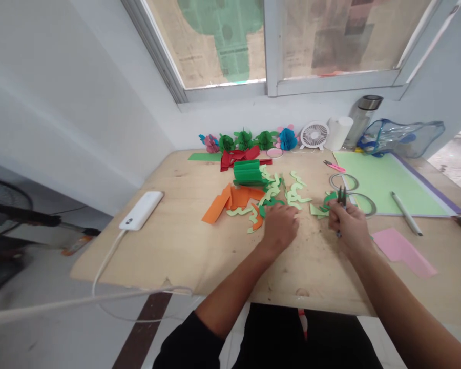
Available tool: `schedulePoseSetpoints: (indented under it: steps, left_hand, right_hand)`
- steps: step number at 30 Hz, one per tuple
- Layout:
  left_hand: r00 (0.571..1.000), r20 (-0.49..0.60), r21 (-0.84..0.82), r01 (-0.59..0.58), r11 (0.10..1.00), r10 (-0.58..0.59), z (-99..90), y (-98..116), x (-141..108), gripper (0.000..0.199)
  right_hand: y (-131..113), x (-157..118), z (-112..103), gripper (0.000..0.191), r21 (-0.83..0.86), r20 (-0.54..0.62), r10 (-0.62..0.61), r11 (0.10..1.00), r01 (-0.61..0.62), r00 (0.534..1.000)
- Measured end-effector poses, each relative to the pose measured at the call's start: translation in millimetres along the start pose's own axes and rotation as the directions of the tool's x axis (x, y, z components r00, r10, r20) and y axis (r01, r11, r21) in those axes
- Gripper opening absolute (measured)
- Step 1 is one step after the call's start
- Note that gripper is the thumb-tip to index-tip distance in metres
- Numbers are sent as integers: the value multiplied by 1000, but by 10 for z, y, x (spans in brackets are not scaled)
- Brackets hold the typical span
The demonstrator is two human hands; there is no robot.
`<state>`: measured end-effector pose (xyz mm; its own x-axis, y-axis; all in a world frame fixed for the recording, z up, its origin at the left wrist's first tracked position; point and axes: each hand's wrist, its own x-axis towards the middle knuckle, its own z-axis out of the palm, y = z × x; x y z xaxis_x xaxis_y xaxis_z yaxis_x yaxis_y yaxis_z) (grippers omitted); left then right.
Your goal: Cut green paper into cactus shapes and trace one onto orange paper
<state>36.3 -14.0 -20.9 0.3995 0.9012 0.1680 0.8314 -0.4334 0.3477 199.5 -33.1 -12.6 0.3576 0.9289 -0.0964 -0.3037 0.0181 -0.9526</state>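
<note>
My right hand (349, 225) is closed around small snips (341, 197), their dark blades pointing up and away from me. Beside its fingers lie dark green paper scraps (328, 200) and a light green offcut (318, 210). My left hand (279, 228) rests low over the table, fingers slightly apart and touching the edge of wavy light green paper strips (295, 197). A dark green paper piece (267, 207) shows just behind it. Orange paper pieces (234, 199) and a folded green paper stack (248, 172) lie to its left and beyond.
Along the wall stand honeycomb paper figures (244, 139), a small white fan (314, 135) and a bottle (363, 120). Red paper (238, 157) lies before them. At right are light green sheets (392, 179), a pen (406, 212) and pink paper (403, 251). A power bank (141, 210) trails a cable.
</note>
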Motion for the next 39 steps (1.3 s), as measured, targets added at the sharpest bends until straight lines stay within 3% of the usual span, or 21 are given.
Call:
schedulePoseSetpoints:
  steps: [2,6,9,12,22,26,29,32,36,39]
  left_hand:
    - [991,-10,47,133,990,-132,-128,-253,-131,18]
    - [932,-20,149,360,921,-362,-292,-666,-305,20]
    - [914,22,164,397,903,-405,-329,-804,-362,19]
    - [897,71,138,425,894,-437,-325,-790,-366,23]
    - [964,60,128,248,960,-257,-37,-391,-200,22]
    - [972,53,91,223,971,-228,20,-278,-77,22]
    - [976,39,29,215,976,-216,-16,-354,-69,24]
    - [964,-22,29,264,964,-264,-134,-563,-171,29]
    - [927,-84,223,375,900,-365,-309,-857,-328,29]
    - [934,11,332,334,882,-357,-354,-989,-350,31]
  right_hand:
    - [50,-20,74,24,-43,52,44,998,-42,998]
    - [119,-57,232,25,-94,145,102,992,-89,984]
    - [160,-76,343,25,-126,190,132,986,-109,973]
    - [202,-93,438,24,-159,215,145,981,-112,966]
    - [289,-146,516,25,-179,223,117,981,-78,968]
    - [297,-137,506,25,-179,218,129,980,-91,967]
    - [326,-103,480,27,-185,215,150,976,-111,965]
    - [355,-57,457,27,-192,217,156,975,-115,963]
    - [353,-6,461,28,-173,215,165,977,-128,963]
    - [326,12,478,29,-148,209,162,980,-133,964]
